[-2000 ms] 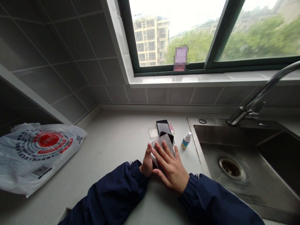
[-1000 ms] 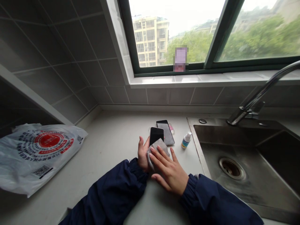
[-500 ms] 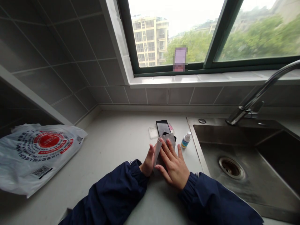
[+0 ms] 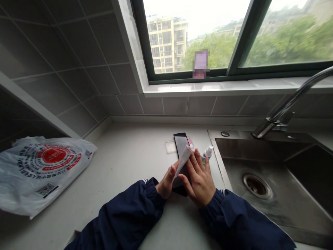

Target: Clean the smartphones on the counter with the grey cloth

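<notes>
A black phone [image 4: 184, 171] is in my left hand [image 4: 166, 181], which grips its left side with the thumb pointing up. My right hand [image 4: 199, 177] presses a thin pale grey cloth [image 4: 183, 160] against the phone's face, its fingers long and close together. The cloth's left edge stands up off the phone. Just beyond, a second dark phone [image 4: 181, 139] rests on the counter, its near end hidden by the cloth and hands. A small white spray bottle [image 4: 208, 151] stands right behind my right fingers, partly covered by them.
A clear phone case [image 4: 170, 147] lies left of the far phone, and a pink item [image 4: 190, 140] shows at its right. The steel sink [image 4: 260, 163] and faucet [image 4: 270, 121] are to the right. A printed white plastic bag [image 4: 49, 173] lies on the left of the counter [image 4: 125, 149].
My right hand has slid slightly right and nearer to me over the phone. The cloth has shifted and folded up, baring the phone's near end. My left hand has barely moved.
</notes>
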`<state>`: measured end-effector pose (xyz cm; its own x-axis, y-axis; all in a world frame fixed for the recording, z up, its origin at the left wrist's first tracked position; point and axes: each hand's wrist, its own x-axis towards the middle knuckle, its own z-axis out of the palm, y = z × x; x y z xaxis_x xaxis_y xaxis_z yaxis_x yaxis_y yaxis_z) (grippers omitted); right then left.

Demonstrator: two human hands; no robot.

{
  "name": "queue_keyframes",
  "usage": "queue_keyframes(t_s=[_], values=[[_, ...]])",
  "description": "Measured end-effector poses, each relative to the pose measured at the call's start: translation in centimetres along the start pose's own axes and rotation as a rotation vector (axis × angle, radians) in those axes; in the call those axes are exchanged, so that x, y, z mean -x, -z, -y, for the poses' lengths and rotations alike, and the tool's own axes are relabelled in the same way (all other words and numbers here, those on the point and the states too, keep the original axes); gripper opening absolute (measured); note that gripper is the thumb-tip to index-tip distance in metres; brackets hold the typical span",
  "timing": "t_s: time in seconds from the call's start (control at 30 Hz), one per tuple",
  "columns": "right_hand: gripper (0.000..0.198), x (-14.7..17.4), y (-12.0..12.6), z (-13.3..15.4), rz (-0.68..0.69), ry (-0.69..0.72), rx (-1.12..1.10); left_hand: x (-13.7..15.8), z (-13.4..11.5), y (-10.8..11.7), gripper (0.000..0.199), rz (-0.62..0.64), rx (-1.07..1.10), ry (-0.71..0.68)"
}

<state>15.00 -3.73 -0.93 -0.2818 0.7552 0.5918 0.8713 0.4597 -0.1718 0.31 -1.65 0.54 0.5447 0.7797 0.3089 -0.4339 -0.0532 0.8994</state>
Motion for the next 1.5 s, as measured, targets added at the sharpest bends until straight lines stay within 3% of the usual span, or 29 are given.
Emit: queue_keyframes(t_s=[0.47,0.83,1.5], values=[[0.078,0.0,0.1,0.5,-0.02,-0.058,-0.061,0.0,-1.1,-0.4,0.078,-0.063,0.009,0.001],[0.079,0.2,-0.2,0.7,-0.025,-0.082,-0.08,0.3,-0.4,-0.1,0.074,-0.102,0.0,-0.02],[0.081,0.4,-0.4,0.7,-0.017,-0.077,-0.09,0.0,-0.6,-0.7,0.07,-0.121,0.163,-0.047]])
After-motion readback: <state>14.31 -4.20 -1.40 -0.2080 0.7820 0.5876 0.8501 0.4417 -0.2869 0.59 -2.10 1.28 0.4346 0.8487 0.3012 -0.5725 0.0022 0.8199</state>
